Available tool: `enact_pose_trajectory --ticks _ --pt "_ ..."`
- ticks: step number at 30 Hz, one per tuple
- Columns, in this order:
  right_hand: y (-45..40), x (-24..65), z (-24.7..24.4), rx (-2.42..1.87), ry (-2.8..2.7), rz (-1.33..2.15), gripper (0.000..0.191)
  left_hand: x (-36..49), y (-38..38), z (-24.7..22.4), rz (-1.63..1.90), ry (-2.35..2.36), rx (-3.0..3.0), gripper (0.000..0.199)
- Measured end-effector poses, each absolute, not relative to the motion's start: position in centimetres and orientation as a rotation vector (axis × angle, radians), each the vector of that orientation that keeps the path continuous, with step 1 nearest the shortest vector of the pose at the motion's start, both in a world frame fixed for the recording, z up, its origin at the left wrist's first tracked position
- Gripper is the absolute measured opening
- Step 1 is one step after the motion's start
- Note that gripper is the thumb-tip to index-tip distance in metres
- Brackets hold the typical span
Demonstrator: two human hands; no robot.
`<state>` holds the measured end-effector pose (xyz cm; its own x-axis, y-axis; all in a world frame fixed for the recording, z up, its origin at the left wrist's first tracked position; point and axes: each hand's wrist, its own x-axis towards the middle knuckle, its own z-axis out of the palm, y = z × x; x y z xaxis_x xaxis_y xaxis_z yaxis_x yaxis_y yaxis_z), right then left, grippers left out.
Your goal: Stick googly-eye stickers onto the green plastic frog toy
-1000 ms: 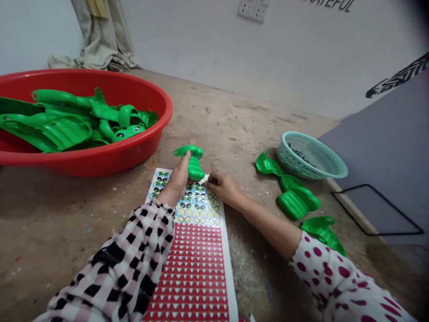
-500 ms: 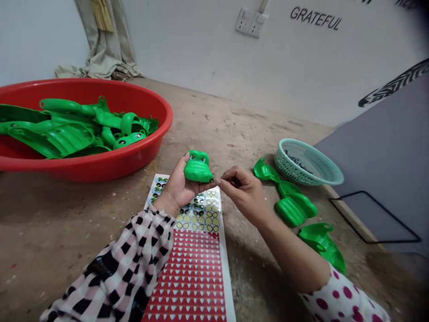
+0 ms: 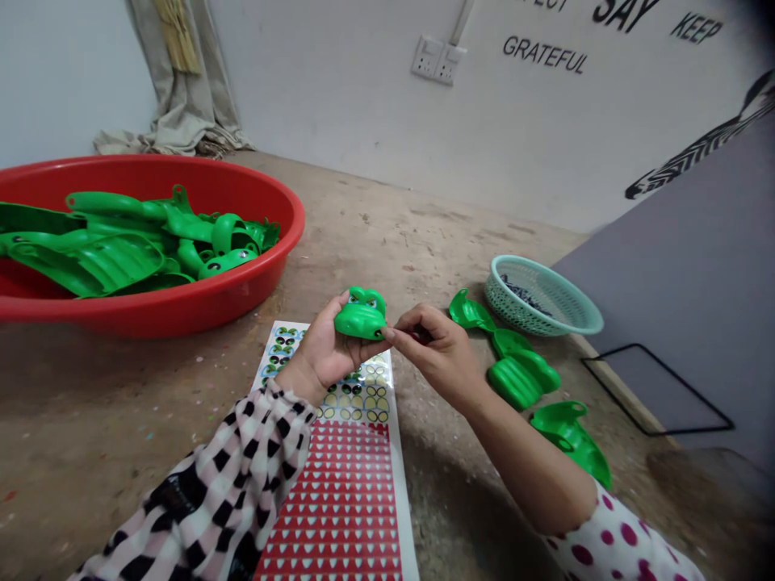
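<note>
Left hand, over the sticker sheet, grips the green head, snout rightward — likely easing reach. Right hand, pinched closed, meets it

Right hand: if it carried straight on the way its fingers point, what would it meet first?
The right hand would likely meet the snout of the green toy head held in the left hand. Its fingers look right beside it, perhaps already touching; depth is unclear.
</note>
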<state>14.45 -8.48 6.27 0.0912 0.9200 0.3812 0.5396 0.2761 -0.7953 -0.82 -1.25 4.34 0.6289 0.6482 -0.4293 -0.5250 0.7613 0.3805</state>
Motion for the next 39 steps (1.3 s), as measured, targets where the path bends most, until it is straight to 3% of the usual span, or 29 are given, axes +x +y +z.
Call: enact_pose_trajectory --ticks 28,39 --pt "-8.4 14.8 5.2 -1.394 -1.586 0.467 0.022 -0.7 -1.3 3.9 0.674 0.577 0.212 0.029" --pt "-9.0 14.7 5.3 -1.465 -1.934 -0.210 0.024 -0.8 -1.4 3.9 0.667 0.557 0.233 0.027"
